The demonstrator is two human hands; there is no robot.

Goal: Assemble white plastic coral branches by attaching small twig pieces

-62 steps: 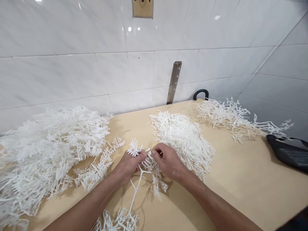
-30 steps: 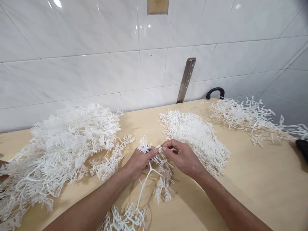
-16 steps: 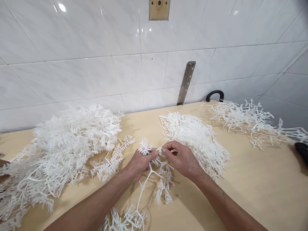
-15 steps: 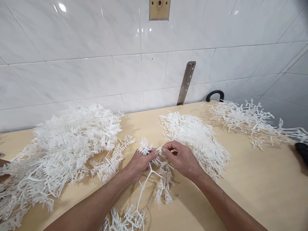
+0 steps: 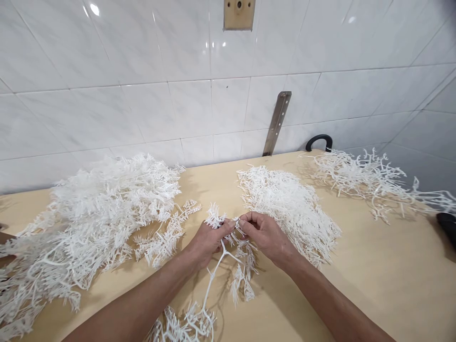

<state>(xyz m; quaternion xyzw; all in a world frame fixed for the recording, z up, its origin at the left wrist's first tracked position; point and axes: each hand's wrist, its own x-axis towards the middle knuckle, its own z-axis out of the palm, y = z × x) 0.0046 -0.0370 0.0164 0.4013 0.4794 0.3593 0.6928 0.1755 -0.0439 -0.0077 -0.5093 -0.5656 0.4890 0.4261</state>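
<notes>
The white sprig (image 5: 213, 274) was in both hands, just above the near middle of the tabletop (image 5: 374, 280), between two heaps of white plastic-looking foliage. Its bare stem forked below the fingers and ran down toward the near edge of my view, where more feathery tufts spread out. Other tufts hung under the right hand (image 5: 267, 236).

The left hand (image 5: 204, 242) had its grip clamped on the sprig, thumb pressed over the top, with one bristly tuft poking up beside the thumb. The right hand's grip was together too, thumb and fingertip pinching a small tip of the same sprig, very near the left thumb.

To the left lay the big feathery heap (image 5: 117, 199), with a smaller loose branch (image 5: 166, 235) beside it, on the side toward the hands. Just beyond the right hand was the finer heap (image 5: 288, 204), packed flatter. Farther right, thin bare branches (image 5: 359, 173) sprawled in a tangle near a black curved handle (image 5: 318, 137) at the far edge. A black object (image 5: 447, 225) was cut off at the right.

Behind, a metal strip (image 5: 277, 123) leaned against the tiled wall (image 5: 142, 111), below a yellowish plate (image 5: 238, 14).
</notes>
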